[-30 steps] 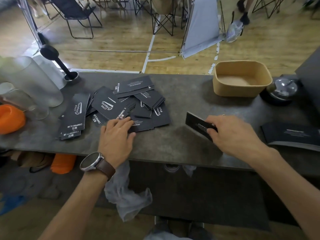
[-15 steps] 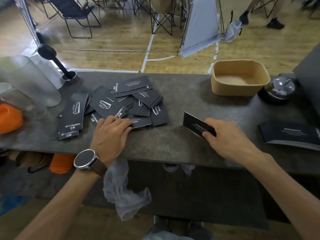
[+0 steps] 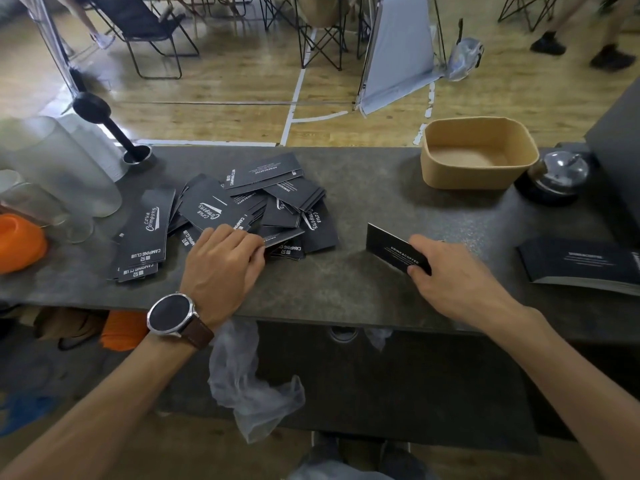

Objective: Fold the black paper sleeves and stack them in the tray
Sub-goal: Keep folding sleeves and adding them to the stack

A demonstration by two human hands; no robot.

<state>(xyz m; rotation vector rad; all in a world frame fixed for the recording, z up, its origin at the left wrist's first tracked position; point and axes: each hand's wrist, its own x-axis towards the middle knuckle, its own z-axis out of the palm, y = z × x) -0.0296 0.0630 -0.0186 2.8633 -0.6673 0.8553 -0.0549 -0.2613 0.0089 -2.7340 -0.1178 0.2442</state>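
A loose pile of black paper sleeves with white print lies on the grey counter, left of centre. My left hand rests on the pile's near edge, its fingertips on a sleeve there. My right hand pinches one folded black sleeve between thumb and fingers, held just above the counter at centre right. The tan tray stands at the back right with nothing inside it.
Frosted plastic cups and an orange object crowd the left end. A black tamper stands behind the pile. A domed call bell sits right of the tray, and a black booklet lies at the far right.
My left hand has slid slightly left along the pile's near edge. My right hand and its folded sleeve have hardly moved.
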